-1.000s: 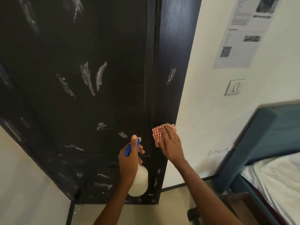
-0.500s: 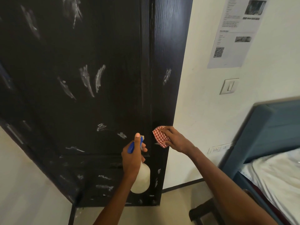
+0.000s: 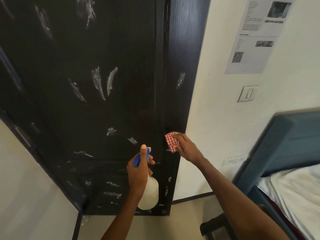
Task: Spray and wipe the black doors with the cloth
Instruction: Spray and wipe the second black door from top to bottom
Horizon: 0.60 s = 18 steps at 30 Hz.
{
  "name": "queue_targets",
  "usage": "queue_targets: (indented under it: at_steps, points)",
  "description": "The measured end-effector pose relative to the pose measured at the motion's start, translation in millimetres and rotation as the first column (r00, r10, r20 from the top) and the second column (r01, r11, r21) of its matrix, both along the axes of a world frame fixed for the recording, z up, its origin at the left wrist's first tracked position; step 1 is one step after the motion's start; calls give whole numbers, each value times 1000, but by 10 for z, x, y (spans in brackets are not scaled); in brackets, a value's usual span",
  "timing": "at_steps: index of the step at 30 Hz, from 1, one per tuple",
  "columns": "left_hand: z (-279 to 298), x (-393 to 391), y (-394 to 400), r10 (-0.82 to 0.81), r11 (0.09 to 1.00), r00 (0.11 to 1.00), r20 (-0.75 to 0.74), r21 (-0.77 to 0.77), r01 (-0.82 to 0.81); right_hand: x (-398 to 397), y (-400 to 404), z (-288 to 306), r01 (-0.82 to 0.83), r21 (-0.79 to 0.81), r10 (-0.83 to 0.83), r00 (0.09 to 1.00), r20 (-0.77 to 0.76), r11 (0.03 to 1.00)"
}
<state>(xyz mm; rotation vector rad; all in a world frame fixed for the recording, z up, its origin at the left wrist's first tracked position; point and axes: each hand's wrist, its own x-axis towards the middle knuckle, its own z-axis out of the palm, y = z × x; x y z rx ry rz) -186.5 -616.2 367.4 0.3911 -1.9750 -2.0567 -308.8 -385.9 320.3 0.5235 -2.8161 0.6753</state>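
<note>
Black door, right edge, cloth wiping.
My right hand slid the pinched cloth slightly lower; left hand still grips spray bottle.

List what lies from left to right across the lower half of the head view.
Black door → left hand holding the spray bottle → checked cloth → right hand → wall socket → bed.

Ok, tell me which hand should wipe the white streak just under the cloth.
Right. The right hand already holds the cloth against the door frame, just above that streak. The left hand is busy gripping the spray bottle.
</note>
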Motion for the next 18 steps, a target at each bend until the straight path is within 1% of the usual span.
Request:
queue_targets:
  at_steps: [4,13,16,18]
  points:
    - [-46,66,-2,5,1000,1000,7,6,-5,27,-12,-82,-6,59,7,1000,-19,998]
    - [-16,122,-2,8,999,1000,-9,32,-8,23,1,-156,-21,47,20,1000,11,999]
    - [-1,122,-14,6,999,1000,-12,40,-5,33,-66,-186,48,35,-48,999,-19,998]
    - [16,125,-18,12,999,1000,-14,30,-11,59,-152,-200,129,-39,-130,991,-34,991]
